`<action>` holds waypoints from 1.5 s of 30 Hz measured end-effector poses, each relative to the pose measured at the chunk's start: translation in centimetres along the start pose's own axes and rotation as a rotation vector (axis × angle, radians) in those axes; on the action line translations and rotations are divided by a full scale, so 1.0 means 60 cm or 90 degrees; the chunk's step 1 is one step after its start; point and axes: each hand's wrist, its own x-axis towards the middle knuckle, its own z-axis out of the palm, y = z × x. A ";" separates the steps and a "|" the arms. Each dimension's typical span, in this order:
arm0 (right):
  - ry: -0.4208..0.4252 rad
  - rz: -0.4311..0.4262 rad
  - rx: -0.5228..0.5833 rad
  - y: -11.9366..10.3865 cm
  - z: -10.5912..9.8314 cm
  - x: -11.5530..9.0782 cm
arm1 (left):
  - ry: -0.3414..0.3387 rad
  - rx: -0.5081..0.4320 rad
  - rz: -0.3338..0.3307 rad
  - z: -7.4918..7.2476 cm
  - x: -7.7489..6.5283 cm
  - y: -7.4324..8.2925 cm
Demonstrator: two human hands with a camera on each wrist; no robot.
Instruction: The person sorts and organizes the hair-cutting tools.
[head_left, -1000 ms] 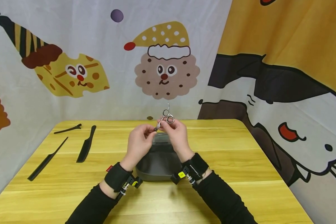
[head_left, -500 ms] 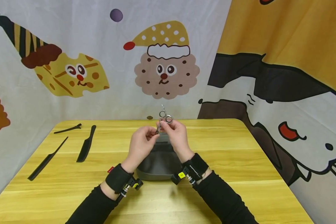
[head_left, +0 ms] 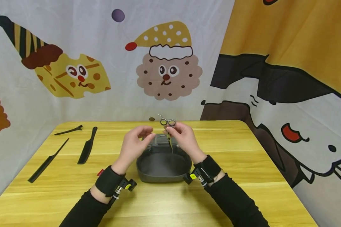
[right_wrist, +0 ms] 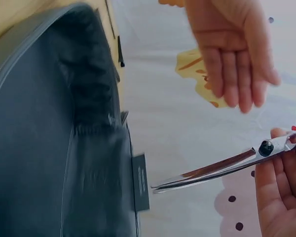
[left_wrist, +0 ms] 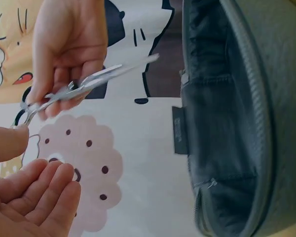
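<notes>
My right hand (head_left: 186,138) pinches a pair of hairdressing scissors (right_wrist: 212,173) close to the finger rings. In the head view the rings point up and the blades hang down over the dark grey zip case (head_left: 164,178). The right wrist view shows the slightly curved blades lying nearly together, the black pivot screw and part of the palm under them. My left hand (head_left: 133,145) is held off to the left of the scissors, its fingers loosely bent and nothing in them. The case stands unzipped, with pockets (left_wrist: 212,128) inside, below both hands.
On the table's left side lie a rat-tail comb (head_left: 46,164), a wide black comb with a handle (head_left: 86,151) and a slim black hair clip (head_left: 68,130). A cartoon-printed curtain (head_left: 119,63) hangs behind the table.
My left hand has let go of the scissors' blade end and moved left. The scissors have swung to point downward in my right hand, which has shifted slightly right.
</notes>
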 end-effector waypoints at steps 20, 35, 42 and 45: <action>-0.138 -0.134 -0.283 -0.007 -0.019 -0.023 | -0.111 0.061 0.029 -0.031 0.025 0.070; -0.199 -0.185 -0.334 -0.010 -0.016 -0.032 | -0.148 0.089 0.046 -0.019 0.016 0.072; -0.207 -0.195 -0.356 -0.006 -0.014 -0.032 | -0.145 0.088 0.043 -0.010 0.009 0.069; -0.208 -0.200 -0.360 -0.004 -0.013 -0.032 | -0.143 0.082 0.043 -0.007 0.008 0.068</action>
